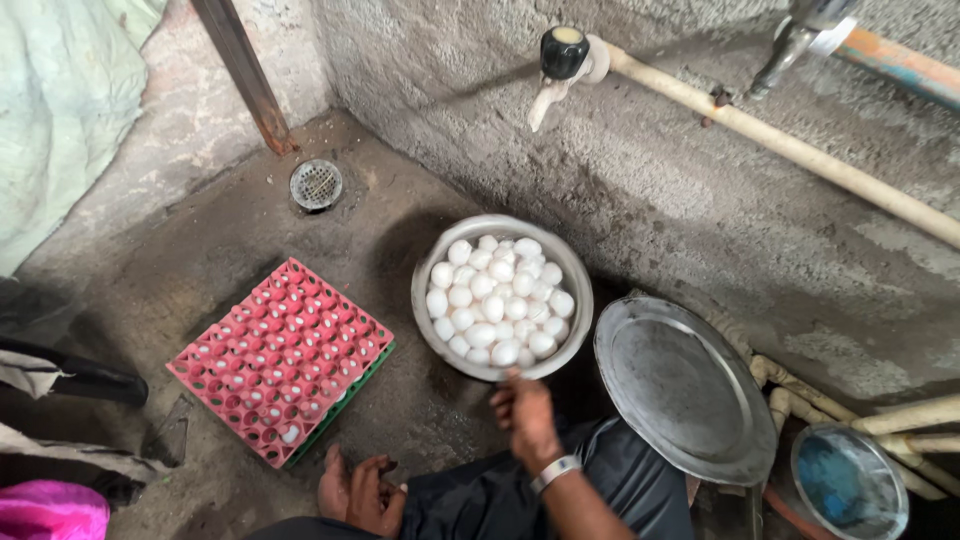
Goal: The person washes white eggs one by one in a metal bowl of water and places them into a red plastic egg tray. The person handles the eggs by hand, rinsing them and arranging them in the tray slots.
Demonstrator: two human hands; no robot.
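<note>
Head view: right fingers curl over the near rim of the metal bowl, seemingly closed on its edge, though the grip is partly hidden. Left hand rests near the knee, fingers loosely together, empty. White eggs fill the bowl on the concrete floor, beside a red egg tray and steel lid. Moving the bowl well probably calls for a slow, level pull, since the eggs sit heaped.

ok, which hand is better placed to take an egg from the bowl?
Right. The right hand is already at the near rim of the metal bowl of white eggs. The left hand rests low by the knee, nearer the pink egg tray.
</note>
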